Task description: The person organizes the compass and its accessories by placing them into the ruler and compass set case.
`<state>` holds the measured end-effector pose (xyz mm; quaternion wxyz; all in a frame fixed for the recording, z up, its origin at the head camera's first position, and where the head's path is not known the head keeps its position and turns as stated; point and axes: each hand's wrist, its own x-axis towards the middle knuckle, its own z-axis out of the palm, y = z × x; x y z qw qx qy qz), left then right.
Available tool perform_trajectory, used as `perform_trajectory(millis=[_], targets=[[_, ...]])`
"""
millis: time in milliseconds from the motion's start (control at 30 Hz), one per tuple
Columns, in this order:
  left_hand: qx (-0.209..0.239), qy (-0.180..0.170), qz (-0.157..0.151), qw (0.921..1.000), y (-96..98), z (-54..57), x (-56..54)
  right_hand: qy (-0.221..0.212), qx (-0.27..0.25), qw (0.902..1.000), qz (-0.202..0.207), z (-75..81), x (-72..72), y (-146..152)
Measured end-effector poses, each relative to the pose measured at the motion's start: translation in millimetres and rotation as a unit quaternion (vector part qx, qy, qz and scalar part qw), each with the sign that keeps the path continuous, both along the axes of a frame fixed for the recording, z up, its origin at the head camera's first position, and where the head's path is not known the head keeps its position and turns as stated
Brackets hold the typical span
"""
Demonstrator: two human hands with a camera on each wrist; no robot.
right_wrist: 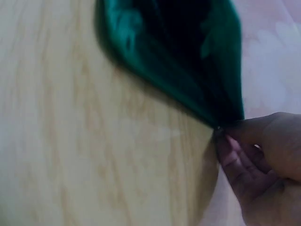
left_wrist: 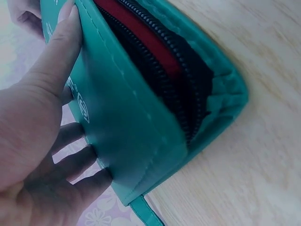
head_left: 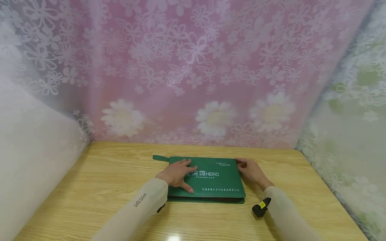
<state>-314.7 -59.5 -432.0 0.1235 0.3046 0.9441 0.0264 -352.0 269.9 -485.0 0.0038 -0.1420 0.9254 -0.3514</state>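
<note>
A green zip document bag [head_left: 224, 182] with white lettering lies on the table. My left hand [head_left: 176, 173] rests on its left part, fingers spread, thumb toward the near edge. In the left wrist view the black zipper [left_wrist: 162, 56] is parted along that edge, and something dark red [left_wrist: 162, 47] shows inside. My right hand [head_left: 252, 172] is at the bag's far right corner. There, in the right wrist view, thumb and fingers pinch the zipper pull [right_wrist: 218, 128], mostly hidden by the fingertips, where the gaping side narrows to a point.
A green wrist strap [head_left: 161, 158] sticks out from the bag's far left corner. The wooden table [head_left: 120, 157] ends at a pink flowered curtain [head_left: 193, 83], with pale curtains at both sides. A black wrist camera [head_left: 260, 209] hangs at the right sleeve.
</note>
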Motion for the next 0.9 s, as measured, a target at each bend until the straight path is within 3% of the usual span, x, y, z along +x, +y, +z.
perform_trajectory(millis=[333,900], targets=[[-0.009,0.015,-0.009,0.9998,-0.7,-1.6,-1.0,0.011,0.011,0.9986,-0.051,-0.5,-1.1,-2.0],[-0.012,0.014,-0.002,0.9998,-1.0,-0.6,0.2,0.015,0.033,0.9975,-0.060,3.7,1.7,5.1]])
